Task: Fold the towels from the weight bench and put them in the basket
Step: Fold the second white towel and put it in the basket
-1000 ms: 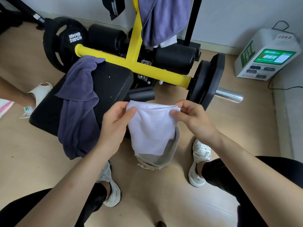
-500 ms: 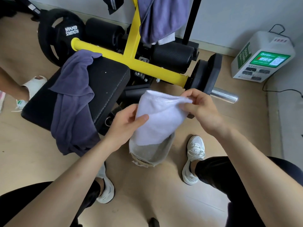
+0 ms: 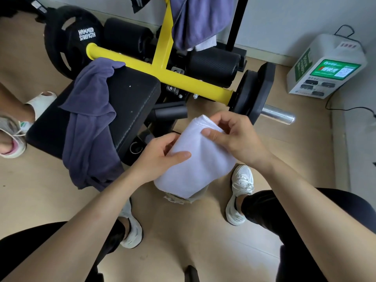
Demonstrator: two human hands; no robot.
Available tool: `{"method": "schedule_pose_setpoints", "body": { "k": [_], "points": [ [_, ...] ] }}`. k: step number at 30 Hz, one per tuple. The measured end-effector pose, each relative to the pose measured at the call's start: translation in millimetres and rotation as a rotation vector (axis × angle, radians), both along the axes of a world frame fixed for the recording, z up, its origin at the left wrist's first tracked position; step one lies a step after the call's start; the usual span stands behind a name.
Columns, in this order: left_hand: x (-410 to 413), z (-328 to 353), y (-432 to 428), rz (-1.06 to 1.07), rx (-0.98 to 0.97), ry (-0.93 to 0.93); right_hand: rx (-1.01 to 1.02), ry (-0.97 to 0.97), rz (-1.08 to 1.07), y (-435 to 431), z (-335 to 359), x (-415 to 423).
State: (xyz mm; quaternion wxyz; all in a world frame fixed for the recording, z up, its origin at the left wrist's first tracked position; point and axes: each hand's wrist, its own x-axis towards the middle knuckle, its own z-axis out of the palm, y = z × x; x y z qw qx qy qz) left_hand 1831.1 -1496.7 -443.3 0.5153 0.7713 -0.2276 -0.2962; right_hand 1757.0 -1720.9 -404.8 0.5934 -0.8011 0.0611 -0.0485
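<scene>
I hold the folded white towel (image 3: 195,159) in both hands above the floor, just off the near right corner of the weight bench (image 3: 132,102) pad. My left hand (image 3: 160,157) grips its left side, thumb laid flat across the top and fingers curled underneath. My right hand (image 3: 234,137) pinches the far end, thumb pressed on the upper face and fingers bent round the hemmed edge. The towel hangs slanted, far end higher, and covers most of the basket (image 3: 183,198) on the floor between my feet (only a strip of its frayed, grey-beige near rim shows below the cloth); whether the towel touches that rim I cannot tell. A purple towel (image 3: 89,123) lies crumpled over the left edge of the bench pad and trails down its near side toward the floor. Another purple cloth (image 3: 195,19) hangs from the yellow frame (image 3: 183,80) at the far end of the bench, with a bit of white fabric (image 3: 205,44) peeking out beneath it. A white box with a green screen (image 3: 325,66) stands on the floor by the right wall.
</scene>
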Motion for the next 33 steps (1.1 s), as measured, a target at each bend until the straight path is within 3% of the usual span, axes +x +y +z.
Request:
{"method": "schedule_pose_setpoints", "body": {
  "k": [9, 15, 21, 27, 33],
  "points": [
    [-0.5, -42.2, 2.9, -0.024, 0.290, -0.003, 0.016, -0.148, -0.276, -27.8, 16.5, -0.5],
    [0.0, -55.9, 2.8, 0.054, 0.386, -0.001, -0.089, -0.098, -0.449, -56.4, 0.3, -2.0],
    [0.6, -36.7, -3.4, 0.254, 0.236, 0.121, -0.176, 0.022, -0.526, -63.7, -17.9, -1.7],
    [-0.3, -8.4, -8.1, 0.402, 0.066, 0.469, -0.174, 0.084, -0.366, -31.6, -32.2, -1.5],
    [-3.8, -0.4, -13.1, 0.491, -0.080, 0.607, -0.163, 0.116, -0.190, 17.9, -41.9, -5.8]
  ]
}}
